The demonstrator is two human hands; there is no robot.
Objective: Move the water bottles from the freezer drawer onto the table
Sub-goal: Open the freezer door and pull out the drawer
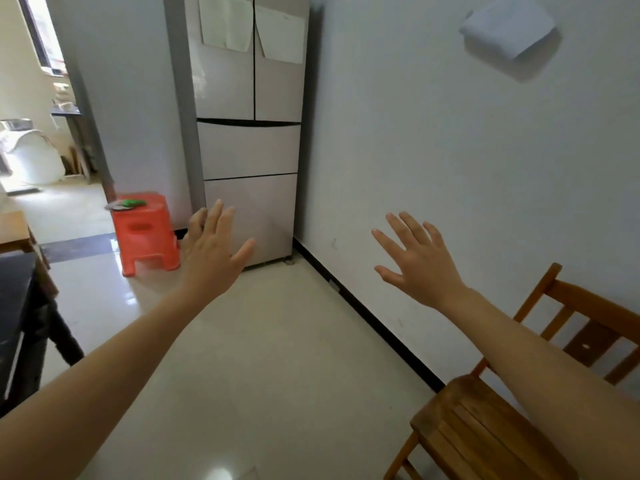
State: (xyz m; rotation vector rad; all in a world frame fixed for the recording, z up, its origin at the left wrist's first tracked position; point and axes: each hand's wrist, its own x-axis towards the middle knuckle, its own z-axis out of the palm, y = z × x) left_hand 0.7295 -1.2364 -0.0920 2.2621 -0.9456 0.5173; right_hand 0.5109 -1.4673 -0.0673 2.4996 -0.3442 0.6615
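A tall silver-pink fridge (249, 98) stands in the corner ahead, its two top doors and both lower drawers closed. The lower freezer drawer (263, 209) is partly covered by my left hand (211, 251), which is stretched forward with straight, spread fingers and holds nothing. My right hand (415, 261) is also stretched out, fingers spread, in front of the white wall, empty. No water bottles are visible.
An orange plastic stool (147, 233) with a plate and a green item on it stands left of the fridge. A wooden chair (491, 420) sits at the lower right against the wall. Dark furniture (20, 323) lines the left edge. Glossy tiled floor (277, 341) lies between.
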